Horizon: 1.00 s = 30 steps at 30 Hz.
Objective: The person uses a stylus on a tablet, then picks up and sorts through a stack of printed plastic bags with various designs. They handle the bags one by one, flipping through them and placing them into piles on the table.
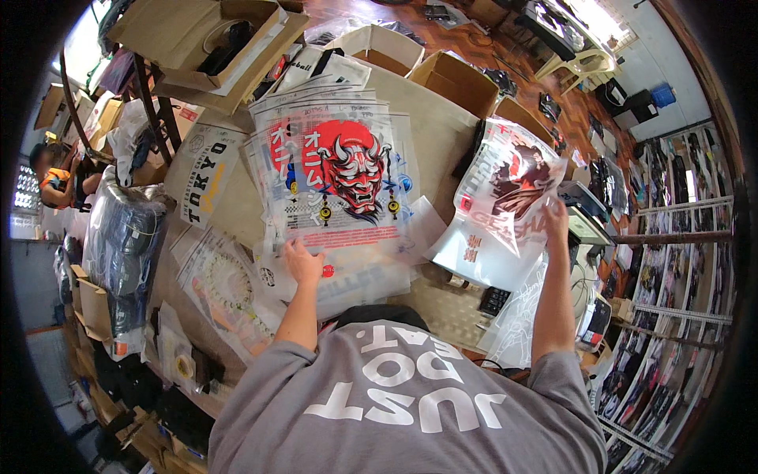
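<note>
A stack of clear printed film sheets (332,205) lies on the table before me. Its top sheet shows a red horned mask with bold lettering. On the stack's lower left part rests my left hand (303,262), fingers spread and holding nothing. To the right, my right hand (556,223) grips the right edge of another printed film sheet (505,189), which bears a dark red and black figure. That sheet is lifted and curls along its upper part. Its lower part hangs over the table's right side.
An open cardboard box (229,59) stands at the far left, with more open boxes (450,79) along the far edge. Other film sheets (217,284) lie left of the stack. A calculator (495,300) sits near my right arm. Shelving (679,261) lines the right; another person (59,182) is far left.
</note>
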Tool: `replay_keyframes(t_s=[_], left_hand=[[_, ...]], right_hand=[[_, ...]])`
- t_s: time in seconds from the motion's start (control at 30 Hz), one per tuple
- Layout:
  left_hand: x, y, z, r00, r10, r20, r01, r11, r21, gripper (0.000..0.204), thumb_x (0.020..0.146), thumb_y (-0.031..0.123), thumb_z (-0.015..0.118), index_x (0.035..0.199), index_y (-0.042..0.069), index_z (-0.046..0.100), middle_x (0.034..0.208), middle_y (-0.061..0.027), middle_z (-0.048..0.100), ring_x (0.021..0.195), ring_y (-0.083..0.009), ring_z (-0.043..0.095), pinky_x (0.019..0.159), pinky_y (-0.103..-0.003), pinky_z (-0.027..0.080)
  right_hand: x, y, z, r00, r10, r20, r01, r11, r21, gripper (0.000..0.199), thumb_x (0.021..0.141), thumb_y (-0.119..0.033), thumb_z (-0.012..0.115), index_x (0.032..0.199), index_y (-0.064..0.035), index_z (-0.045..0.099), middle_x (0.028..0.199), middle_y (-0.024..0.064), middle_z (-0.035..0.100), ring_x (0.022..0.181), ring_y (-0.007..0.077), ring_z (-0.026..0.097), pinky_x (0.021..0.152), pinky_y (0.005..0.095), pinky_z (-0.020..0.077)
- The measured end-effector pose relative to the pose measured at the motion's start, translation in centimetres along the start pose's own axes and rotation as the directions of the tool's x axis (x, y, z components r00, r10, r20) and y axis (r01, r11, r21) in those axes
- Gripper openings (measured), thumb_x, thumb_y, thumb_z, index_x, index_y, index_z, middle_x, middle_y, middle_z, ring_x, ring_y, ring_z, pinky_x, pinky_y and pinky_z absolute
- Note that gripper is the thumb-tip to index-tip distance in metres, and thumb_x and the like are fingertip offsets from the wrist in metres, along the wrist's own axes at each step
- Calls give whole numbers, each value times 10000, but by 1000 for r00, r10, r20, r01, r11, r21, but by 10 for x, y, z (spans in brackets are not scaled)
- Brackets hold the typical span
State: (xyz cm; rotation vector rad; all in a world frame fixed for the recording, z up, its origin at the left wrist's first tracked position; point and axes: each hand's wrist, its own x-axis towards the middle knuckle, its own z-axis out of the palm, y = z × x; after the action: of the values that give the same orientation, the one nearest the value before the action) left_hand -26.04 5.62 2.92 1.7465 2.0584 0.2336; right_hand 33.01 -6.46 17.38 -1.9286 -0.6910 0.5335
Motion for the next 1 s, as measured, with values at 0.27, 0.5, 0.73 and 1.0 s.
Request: replay_keyframes(t_s=[0.27,0.5,0.73,1.0], left_hand=[[0,4,5,994,-69,-85,61,994,-93,792,601,306,817,1232,-13,459,1269,-175,407,1182,-345,409,983,-424,362],[1,0,14,996,-42,-80,42,999,-9,802,625,294,805,1266,-5,428,1302,-192,382,1227,-351,364,1001,-470,339],[12,-8,26,992,-85,-94,77,993,-86,649,637,248,774,1167,4,490,1216,-208,483,1143,-365,455,957,-434,385],[17,22,-26,995,45,89,-28,984,-177,457,732,199,679,1136,28,548,1000,-178,651,892,-347,632,782,-445,486]], right_hand=[[-4,-90,-30,990,25,-140,32,920,391,302,874,-168,634,1144,-86,523,786,22,594,494,54,463,426,211,382],[-28,48,-22,968,252,-9,-252,967,26,251,822,-147,678,1006,-32,551,711,26,575,523,95,508,430,254,396],[-32,105,3,971,187,-149,-227,919,-323,301,782,-152,716,1000,15,591,799,65,625,640,131,571,566,286,456],[-62,83,-6,928,241,-283,-283,952,-117,298,790,-138,699,986,40,563,742,74,607,584,143,556,516,291,439]])
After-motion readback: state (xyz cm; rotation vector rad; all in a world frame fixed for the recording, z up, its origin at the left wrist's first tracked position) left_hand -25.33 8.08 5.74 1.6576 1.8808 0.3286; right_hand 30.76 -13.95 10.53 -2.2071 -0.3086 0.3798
